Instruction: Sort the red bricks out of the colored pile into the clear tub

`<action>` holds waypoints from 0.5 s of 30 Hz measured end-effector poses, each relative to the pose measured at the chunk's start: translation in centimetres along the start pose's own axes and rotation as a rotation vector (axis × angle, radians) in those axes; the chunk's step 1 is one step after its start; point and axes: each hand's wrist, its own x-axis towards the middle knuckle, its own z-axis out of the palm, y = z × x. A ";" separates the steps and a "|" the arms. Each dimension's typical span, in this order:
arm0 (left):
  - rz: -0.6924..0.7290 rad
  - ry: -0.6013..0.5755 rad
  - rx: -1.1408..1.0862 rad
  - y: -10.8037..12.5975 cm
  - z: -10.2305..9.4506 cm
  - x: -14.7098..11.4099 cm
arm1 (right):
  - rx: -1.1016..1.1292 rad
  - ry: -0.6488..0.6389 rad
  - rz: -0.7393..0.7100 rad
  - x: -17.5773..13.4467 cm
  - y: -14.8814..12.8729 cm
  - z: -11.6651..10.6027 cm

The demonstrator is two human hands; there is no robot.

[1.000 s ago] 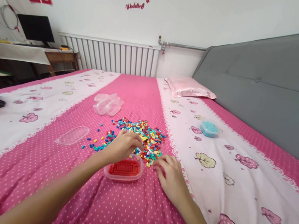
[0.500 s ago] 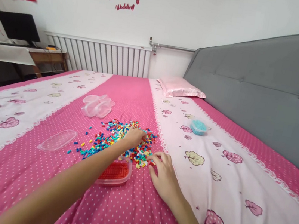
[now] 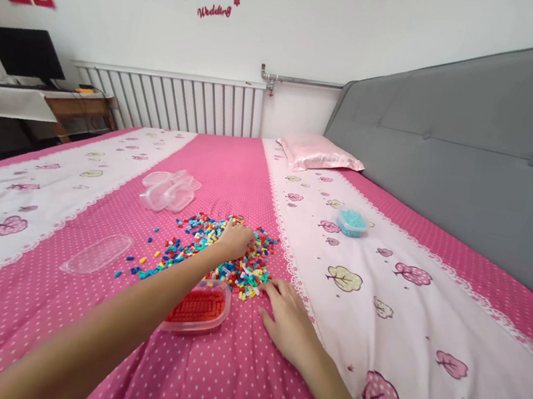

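A pile of small toy bricks (image 3: pixel 188 248) in many colours is spread on the pink bedspread. My left hand (image 3: pixel 235 240) reaches across into the middle of the pile, its fingers curled down; whatever they pinch is hidden. At the right edge of the pile, my right hand (image 3: pixel 287 314) lies with fingers apart, the fingertips beside a few bricks. A clear plastic box (image 3: pixel 221 320) in front of the pile contains red bricks (image 3: pixel 199 303) packed in rows. My left forearm covers part of this box.
A clear lid (image 3: pixel 98 254) lies left of the pile. Several clear containers (image 3: pixel 171 191) are heaped behind it. To the right stands a small box of light blue bricks (image 3: pixel 353 221). A pink pillow (image 3: pixel 317 153) rests near the grey headboard (image 3: pixel 485 126).
The view has shifted slightly. My left hand stays in the pile with its fingers curled, and my right hand remains at the pile's edge with only a small change of fingers.
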 end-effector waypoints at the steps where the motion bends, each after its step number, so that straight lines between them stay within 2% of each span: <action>1: -0.010 0.000 0.011 0.2 -0.2 0.1 | 0.006 -0.002 0.004 0.0 0.0 0.1; 5: -0.021 0.023 0.046 1.8 -1.0 0.6 | 0.034 0.012 0.014 0.2 0.2 0.2; 9: 0.001 0.028 0.049 3.5 -0.8 1.9 | 0.021 0.018 0.016 0.2 0.3 0.0; 12: -0.012 0.024 0.035 3.6 -0.3 2.8 | 0.015 0.002 0.017 0.2 0.3 -0.3; 15: -0.019 0.032 0.013 2.6 0.2 3.4 | 0.022 -0.009 0.014 0.2 0.2 -0.6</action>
